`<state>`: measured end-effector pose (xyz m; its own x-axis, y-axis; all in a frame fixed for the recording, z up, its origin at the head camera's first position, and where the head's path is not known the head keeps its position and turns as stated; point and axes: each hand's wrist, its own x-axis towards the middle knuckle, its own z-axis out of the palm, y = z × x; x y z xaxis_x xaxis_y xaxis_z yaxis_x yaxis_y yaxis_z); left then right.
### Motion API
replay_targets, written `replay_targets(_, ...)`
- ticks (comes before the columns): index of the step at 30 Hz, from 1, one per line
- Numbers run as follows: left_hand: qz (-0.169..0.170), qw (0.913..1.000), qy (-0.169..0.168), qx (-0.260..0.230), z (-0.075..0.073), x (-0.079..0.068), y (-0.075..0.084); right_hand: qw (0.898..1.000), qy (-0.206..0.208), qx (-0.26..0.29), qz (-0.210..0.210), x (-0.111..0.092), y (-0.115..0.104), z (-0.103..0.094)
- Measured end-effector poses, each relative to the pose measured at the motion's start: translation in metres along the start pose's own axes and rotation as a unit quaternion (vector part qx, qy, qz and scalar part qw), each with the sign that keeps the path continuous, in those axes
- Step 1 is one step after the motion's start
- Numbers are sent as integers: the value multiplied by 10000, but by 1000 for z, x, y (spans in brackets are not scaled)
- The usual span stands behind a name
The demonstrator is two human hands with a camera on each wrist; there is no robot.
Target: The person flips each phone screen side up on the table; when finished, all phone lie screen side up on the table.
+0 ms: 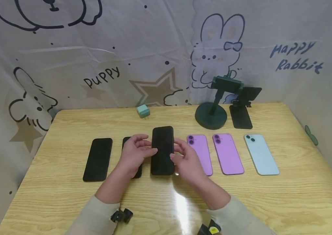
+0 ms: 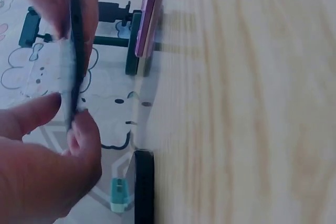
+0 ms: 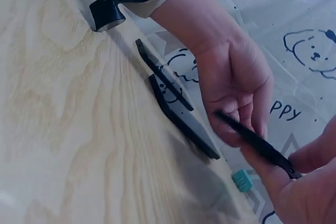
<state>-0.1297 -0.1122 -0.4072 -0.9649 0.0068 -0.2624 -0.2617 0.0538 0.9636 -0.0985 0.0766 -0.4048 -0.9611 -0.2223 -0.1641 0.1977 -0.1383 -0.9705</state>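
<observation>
A black smartphone (image 1: 162, 150) is held up off the table between both hands, its dark screen facing up. My left hand (image 1: 135, 155) grips its left edge with thumb on top and fingers beneath. On the opposite edge, my right hand (image 1: 190, 161) pinches it the same way. Seen side-on in the left wrist view, the phone (image 2: 77, 45) is a thin dark slab. Under my left hand lies a second black phone (image 1: 138, 172), partly hidden. Just beyond my right hand is a purple phone (image 1: 203, 156), back side up, with part of it covered.
Another black phone (image 1: 98, 160) lies at the left. To the right are a second purple phone (image 1: 229, 155) and a pale blue phone (image 1: 262, 155). A green charger plug (image 1: 143, 111), a dark green phone stand (image 1: 211, 116) and a black folding stand (image 1: 241, 117) stand along the back.
</observation>
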Motion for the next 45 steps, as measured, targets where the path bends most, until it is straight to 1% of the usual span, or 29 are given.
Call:
replay_targets(2, -73, 9985, -126, -529, 0, 1, -2, 9997, 239, 8, 24, 2, 2, -2)
replay_targets(3, -90, 9977, -178, -654, 1, 1, -3, 9996, 282, 35, 38, 3, 3, -3)
replay_targets(5, -55, 9970, -227, -740, 2, 0, -4, 9995, 316, 24, 95, 5, 5, -6)
replay_targets(8, 10, 9974, -175, -704, 3, 1, -6, 9991, 386, -123, 147, 7, 7, -10)
replay_targets(12, 40, 9986, -28, -521, 5, 2, -7, 9970, 616, -396, 241, 10, 10, -14)
replay_targets(17, -71, 9995, 16, -296, 9, 3, -9, 9926, 766, -923, 176, 15, 14, -19)
replay_targets(22, -171, 9993, -139, -304, 12, 2, -11, 9857, 727, -1511, 184, 18, 14, -24)
replay_targets(25, -205, 9992, -203, -294, 14, 1, -10, 9825, 704, -1716, 189, 18, 11, -26)
replay_targets(27, -243, 9993, -185, -213, 15, -1, -9, 9804, 688, -1841, 137, 17, 9, -26)
replay_targets(31, -387, 9992, -112, -87, 15, -3, -7, 9798, 631, -1896, 39, 16, 8, -28)
replay_targets(35, -529, 9985, -99, -29, 15, -6, -7, 9808, 547, -1872, 47, 15, 8, -29)
replay_targets(40, -548, 9985, -94, -15, 15, -8, -7, 9827, 401, -1802, 142, 15, 8, -29)
replay_targets(45, -546, 9984, -78, -93, 15, -9, -8, 9813, 302, -1889, 200, 14, 9, -30)
